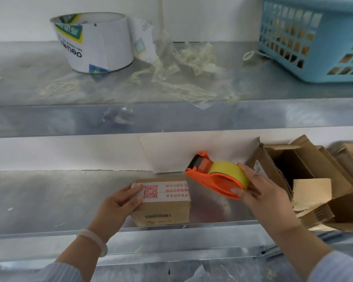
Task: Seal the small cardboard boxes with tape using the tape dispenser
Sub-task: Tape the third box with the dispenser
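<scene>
Cardboard was the main stuff in the head view: 1 small cardboard box (161, 202) sat at lower centre of the frame on the lower metal shelf (49, 200), its top crossed by a white tape strip (167, 190) printed in red with a QR code. The left hand (118, 204), a pale bracelet (94, 239) on its wrist, held the box's left end, fingers curled over the top edge onto the strip. Just right of the box, the right hand (261, 192) gripped the orange tape dispenser (214, 178), fingers wrapped around its frame and the yellow tape roll (230, 171), the cutter end pointing toward upper left; whether the dispenser touched the box could not be told. Open cardboard boxes (293, 165) lay at the right edge. On the upper shelf (29, 78) stood a white cardboard ring (94, 41) at upper left, tangled tape scraps (181, 64) at centre, and a blue basket (314, 37) at upper right.
</scene>
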The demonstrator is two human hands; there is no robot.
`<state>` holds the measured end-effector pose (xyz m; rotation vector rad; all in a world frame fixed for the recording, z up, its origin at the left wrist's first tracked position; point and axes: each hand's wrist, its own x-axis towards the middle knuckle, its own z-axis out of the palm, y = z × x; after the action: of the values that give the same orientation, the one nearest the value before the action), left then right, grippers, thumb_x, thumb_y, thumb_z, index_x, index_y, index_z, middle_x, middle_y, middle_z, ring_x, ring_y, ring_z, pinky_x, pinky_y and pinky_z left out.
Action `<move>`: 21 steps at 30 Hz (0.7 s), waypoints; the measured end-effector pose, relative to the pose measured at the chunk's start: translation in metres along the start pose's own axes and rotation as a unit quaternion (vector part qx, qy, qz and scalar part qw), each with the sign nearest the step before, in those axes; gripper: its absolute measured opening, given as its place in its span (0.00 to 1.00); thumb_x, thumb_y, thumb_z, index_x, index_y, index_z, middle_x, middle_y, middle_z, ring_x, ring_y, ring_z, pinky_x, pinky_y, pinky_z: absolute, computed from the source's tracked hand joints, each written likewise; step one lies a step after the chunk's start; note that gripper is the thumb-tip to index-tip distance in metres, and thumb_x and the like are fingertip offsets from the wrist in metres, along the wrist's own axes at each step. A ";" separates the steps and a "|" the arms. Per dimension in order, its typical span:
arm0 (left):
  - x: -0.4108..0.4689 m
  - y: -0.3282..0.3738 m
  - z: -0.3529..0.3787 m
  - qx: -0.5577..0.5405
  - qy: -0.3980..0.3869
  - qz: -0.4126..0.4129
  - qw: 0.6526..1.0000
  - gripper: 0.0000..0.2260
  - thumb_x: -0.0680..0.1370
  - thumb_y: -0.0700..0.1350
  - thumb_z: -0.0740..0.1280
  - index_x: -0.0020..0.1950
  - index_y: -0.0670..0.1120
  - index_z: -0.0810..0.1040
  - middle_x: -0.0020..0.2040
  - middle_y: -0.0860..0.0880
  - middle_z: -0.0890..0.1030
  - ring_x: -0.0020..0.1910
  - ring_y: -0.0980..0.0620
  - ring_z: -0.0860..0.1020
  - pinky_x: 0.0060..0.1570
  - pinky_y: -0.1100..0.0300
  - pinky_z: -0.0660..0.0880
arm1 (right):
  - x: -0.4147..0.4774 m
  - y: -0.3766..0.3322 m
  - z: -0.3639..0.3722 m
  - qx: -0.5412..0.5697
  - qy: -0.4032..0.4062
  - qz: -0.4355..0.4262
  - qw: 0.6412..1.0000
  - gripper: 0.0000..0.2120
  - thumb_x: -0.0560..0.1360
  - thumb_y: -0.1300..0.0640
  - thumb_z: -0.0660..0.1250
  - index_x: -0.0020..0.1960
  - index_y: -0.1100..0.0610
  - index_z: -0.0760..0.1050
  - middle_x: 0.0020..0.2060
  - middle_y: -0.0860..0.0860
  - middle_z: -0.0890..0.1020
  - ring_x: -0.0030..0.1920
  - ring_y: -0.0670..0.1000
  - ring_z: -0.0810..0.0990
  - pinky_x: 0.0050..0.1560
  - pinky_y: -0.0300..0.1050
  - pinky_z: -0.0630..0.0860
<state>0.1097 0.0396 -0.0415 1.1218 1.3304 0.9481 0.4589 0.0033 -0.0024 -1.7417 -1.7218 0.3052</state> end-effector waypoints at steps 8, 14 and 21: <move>-0.007 0.008 0.058 0.076 0.028 0.068 0.994 0.09 0.77 0.43 0.69 0.52 0.57 0.83 0.57 0.65 0.77 0.52 0.61 0.79 0.45 0.69 0.78 | 0.003 -0.012 -0.027 0.028 0.041 -0.075 0.996 0.31 0.69 0.39 0.68 0.71 0.43 0.70 0.46 0.44 0.78 0.48 0.38 0.77 0.47 0.16 0.66; -0.006 0.012 0.058 0.340 0.135 0.177 0.914 0.15 0.77 0.46 0.70 0.63 0.57 0.77 0.63 0.58 0.69 0.60 0.59 0.68 0.59 0.67 0.69 | 0.000 -0.020 -0.017 0.052 0.003 -0.113 0.992 0.32 0.71 0.33 0.63 0.73 0.37 0.62 0.52 0.36 0.76 0.50 0.40 0.80 0.51 0.25 0.70; -0.011 0.039 0.059 0.255 0.194 0.218 0.922 0.08 0.80 0.49 0.64 0.59 0.58 0.74 0.57 0.61 0.74 0.57 0.63 0.72 0.58 0.60 0.73 | 0.003 -0.033 -0.006 0.054 -0.005 -0.144 0.988 0.31 0.74 0.29 0.54 0.70 0.44 0.67 0.50 0.40 0.75 0.53 0.34 0.69 0.52 0.15 0.60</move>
<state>0.1713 0.0335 -0.0055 1.7470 1.7518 1.2312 0.4361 0.0013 0.0223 -1.3945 -1.8973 0.2733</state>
